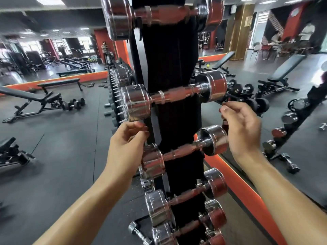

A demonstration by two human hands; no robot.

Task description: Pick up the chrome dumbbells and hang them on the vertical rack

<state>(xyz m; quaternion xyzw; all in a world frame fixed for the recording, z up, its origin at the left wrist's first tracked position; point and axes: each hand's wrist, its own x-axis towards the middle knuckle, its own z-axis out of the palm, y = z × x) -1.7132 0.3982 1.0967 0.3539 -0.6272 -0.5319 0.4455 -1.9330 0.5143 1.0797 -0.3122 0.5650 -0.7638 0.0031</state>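
Head view, blurred by motion.

The vertical rack (169, 59) is seen at centre, loaded top to bottom with chrome dumbbells lying crosswise on its pegs. The top dumbbell (164, 15) is seated at the upper edge of view. The middle dumbbell (173, 95) is seated below it, tilted slightly, its right end higher.

The left hand (129, 138) is held just under the left head of the middle dumbbell, beside the rack's left upright. Its fingers are loosely curled and nothing is grasped; contact with the upright cannot be confirmed.

The right hand (242, 128) is held just below and to the right of the middle dumbbell's right head. Its fingers are relaxed and half curled, and nothing is held.

The lower dumbbell (184, 151) is seated between the two hands, its left head directly under the left hand and its right head just left of the right hand. More chrome dumbbells are racked beneath it.

A small chrome dumbbell (139, 234) is noted on the floor (62, 147) at the rack's near left foot.
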